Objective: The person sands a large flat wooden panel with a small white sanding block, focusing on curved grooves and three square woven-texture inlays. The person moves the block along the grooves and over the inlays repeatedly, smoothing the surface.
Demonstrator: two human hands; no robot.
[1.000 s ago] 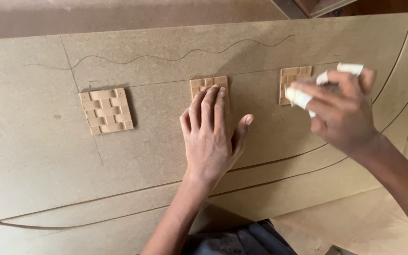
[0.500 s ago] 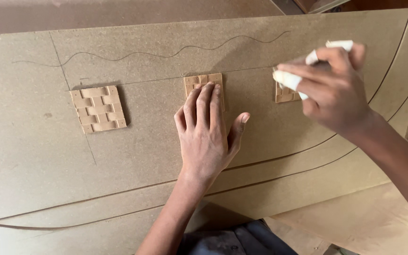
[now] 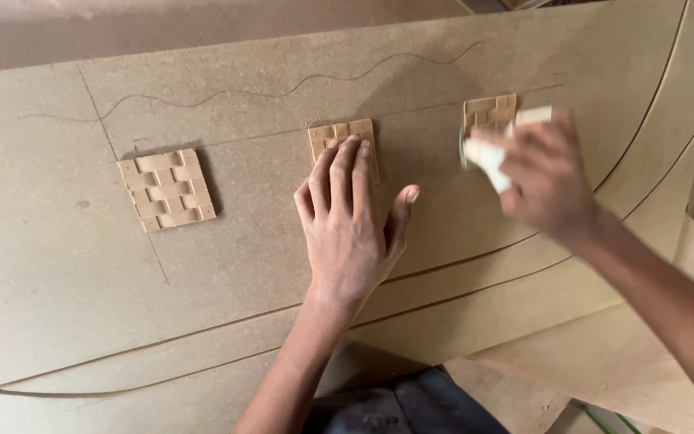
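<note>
1. A middle carved square (image 3: pixel 345 135) of basket-weave wood is lying flat on a large fibreboard panel (image 3: pixel 58 297), roughly midway along it and nearer the far edge than the near one.
2. The left hand (image 3: pixel 349 215) is pressing down on this square with its fingers flat and close together, covering its lower half; the thumb is spreading out to the right on the bare panel. It is gripping nothing, only bearing down.
3. The right hand (image 3: pixel 541 175), blurred, is closing around a small white object (image 3: pixel 498 159), which is sitting just over the lower edge of a right carved square (image 3: pixel 489 112) towards the panel's right end.
4. A left carved square (image 3: pixel 167 190), slightly turned, is lying well apart towards the left end, untouched.
5. A wavy pencil line (image 3: pixel 283 87) is running along the far part of the panel, and curved grooves (image 3: pixel 475 261) are sweeping across its near part.
</note>
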